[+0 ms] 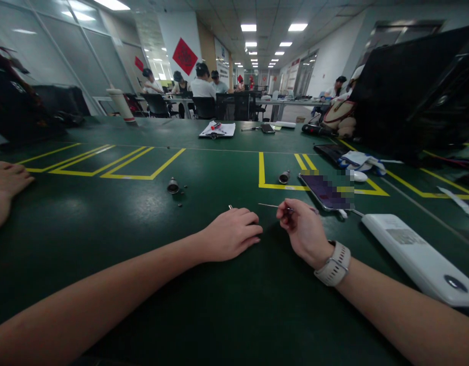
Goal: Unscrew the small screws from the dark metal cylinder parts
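Our right hand (297, 226) pinches a rod (268, 205), its tip pointing left, near our left hand (234, 234), which lies low with fingers loosely bent; we cannot tell whether it grips the pin (230, 207) showing behind it. We judge this fine tool work, the next move calling for a steady tip. Bare room stretches toward the near edge of the surface (238, 310); the phone (318, 185) and power bank (420, 259) crowd its right.

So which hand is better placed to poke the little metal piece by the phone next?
Probably the right hand: it's nearer the metal piece and holds a thin tool. The left hand is farther off.
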`<state>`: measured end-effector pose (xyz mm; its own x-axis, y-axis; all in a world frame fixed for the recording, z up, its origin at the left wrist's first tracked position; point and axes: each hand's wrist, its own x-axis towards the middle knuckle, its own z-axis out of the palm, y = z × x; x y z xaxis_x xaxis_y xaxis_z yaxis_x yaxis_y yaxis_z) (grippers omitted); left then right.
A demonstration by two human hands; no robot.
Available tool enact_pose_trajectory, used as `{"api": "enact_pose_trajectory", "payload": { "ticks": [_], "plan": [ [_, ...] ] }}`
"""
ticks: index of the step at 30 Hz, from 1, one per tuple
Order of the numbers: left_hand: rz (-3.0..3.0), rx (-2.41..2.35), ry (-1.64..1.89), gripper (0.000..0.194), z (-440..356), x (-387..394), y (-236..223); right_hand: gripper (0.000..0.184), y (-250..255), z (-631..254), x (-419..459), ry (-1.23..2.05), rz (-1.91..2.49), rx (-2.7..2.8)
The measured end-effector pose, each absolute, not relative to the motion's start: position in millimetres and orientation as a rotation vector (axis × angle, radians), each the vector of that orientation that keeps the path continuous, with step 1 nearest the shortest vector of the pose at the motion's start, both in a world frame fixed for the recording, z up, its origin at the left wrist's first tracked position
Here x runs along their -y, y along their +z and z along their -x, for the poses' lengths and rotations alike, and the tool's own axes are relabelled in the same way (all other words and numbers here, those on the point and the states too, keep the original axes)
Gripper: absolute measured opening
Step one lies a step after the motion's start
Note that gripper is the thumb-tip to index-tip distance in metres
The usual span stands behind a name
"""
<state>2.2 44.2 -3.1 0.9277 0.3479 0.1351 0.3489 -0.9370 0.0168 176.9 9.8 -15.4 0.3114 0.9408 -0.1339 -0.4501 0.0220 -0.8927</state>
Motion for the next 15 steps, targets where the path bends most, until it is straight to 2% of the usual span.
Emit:
{"api": "enact_pose_trajectory", "payload": {
  "ticks": [7, 15],
  "plan": [
    [3.069, 0.610, -0.200, 0.017, -2.5, -42.5, -2.0, 0.017, -16.2, -176.0, -5.8, 1.190, 1.050, 0.709],
    [3.037, 0.684, -0.136, 0.016, -2.0, -41.3, -2.2, 0.019, -16.0, -174.9, -5.0, 1.186, 1.071, 0.784]
  ]
}}
